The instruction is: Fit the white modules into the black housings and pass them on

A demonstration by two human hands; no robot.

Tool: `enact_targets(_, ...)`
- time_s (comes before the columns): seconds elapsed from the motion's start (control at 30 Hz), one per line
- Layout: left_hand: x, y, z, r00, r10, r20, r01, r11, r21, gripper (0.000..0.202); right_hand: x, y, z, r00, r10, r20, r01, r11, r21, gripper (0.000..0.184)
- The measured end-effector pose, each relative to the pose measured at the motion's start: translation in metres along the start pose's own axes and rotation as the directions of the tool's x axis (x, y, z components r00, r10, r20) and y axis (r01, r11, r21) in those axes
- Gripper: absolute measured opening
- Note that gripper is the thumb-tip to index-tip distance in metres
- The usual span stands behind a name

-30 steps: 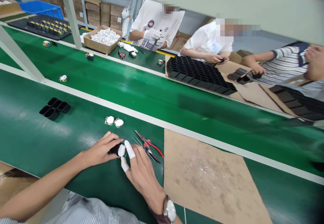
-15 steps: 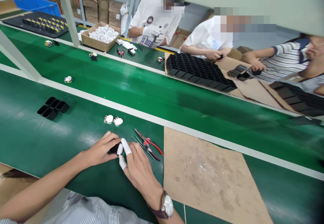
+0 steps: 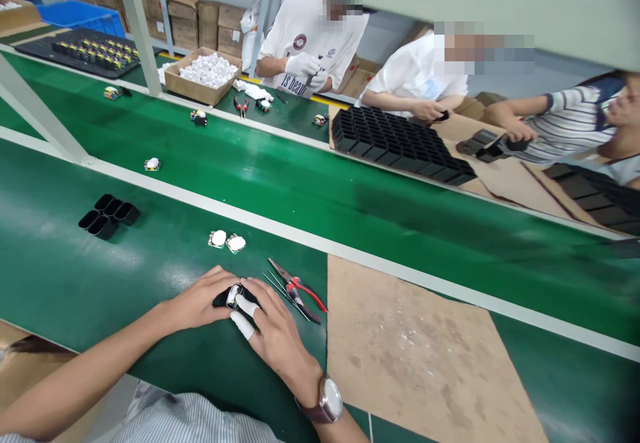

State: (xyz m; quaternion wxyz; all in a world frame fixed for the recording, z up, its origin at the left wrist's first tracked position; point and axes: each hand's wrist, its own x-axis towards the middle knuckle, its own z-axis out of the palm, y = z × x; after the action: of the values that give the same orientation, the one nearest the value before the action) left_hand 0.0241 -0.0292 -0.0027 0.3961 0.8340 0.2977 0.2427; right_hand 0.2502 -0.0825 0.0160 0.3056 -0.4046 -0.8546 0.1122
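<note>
Where left grip faces right grip, a black case lies between.

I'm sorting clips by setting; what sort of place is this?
Likely a factory's electronics assembly line: small circuit boards lie spaced along a green belt, black cases stand in rows beyond it, and co-workers handle parts there.
</note>
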Motion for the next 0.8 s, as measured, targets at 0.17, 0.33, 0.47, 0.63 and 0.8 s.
enact_targets(0.17, -0.004, 0.001, 0.002, 0.999, 0.041, -0.033, -0.041, 0.999, -0.028, 0.050, -0.003, 0.003, 0.001, 1.000, 0.022, -0.007, -0.022, 1.000, -0.006, 0.031)
enact_targets(0.33, -0.006, 0.002, 0.002, 0.998, 0.019, -0.063, -0.023, 0.998, -0.059, 0.037, -0.004, 0.003, 0.003, 0.998, 0.012, 0.054, -0.007, 0.996, -0.084, 0.033)
enact_targets(0.47, -0.006, 0.004, 0.001, 0.997, -0.028, -0.072, 0.023, 0.997, -0.074, 0.037, -0.003, 0.005, 0.001, 0.999, -0.007, 0.046, 0.009, 0.999, -0.053, 0.036)
enact_targets(0.63, -0.008, 0.010, 0.001, 0.997, 0.003, -0.080, -0.009, 0.997, -0.071, 0.040, -0.023, 0.023, -0.002, 0.986, 0.074, -0.151, -0.103, 0.975, -0.199, 0.045)
enact_targets(0.8, 0.008, 0.011, -0.029, 0.983, 0.044, -0.178, -0.049, 0.998, -0.025, 0.061, -0.049, 0.042, 0.003, 0.995, 0.012, -0.098, -0.055, 0.893, -0.447, 0.036)
